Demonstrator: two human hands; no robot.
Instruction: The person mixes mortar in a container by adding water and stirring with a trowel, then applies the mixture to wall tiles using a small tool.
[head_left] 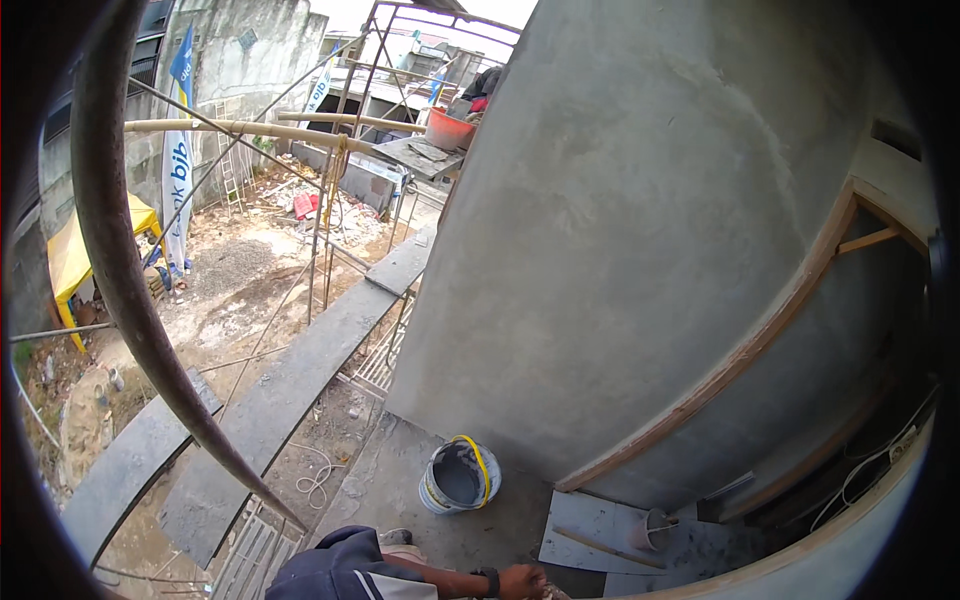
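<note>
Scaffold level, one hand low beside a plastered wall.

A hand [522,581] on a forearm in a dark blue sleeve [345,572], wearing a black wristband [490,580], sits at the bottom edge; which hand it is, and whether the fingers are curled or spread, cannot be told. Nearest thing: a grey-smeared bucket [459,476] with a yellow handle, standing on the concrete ledge [395,500] just above the hand, close to the grey rendered wall [640,220]. Scaffold planks [300,370] run left.
</note>
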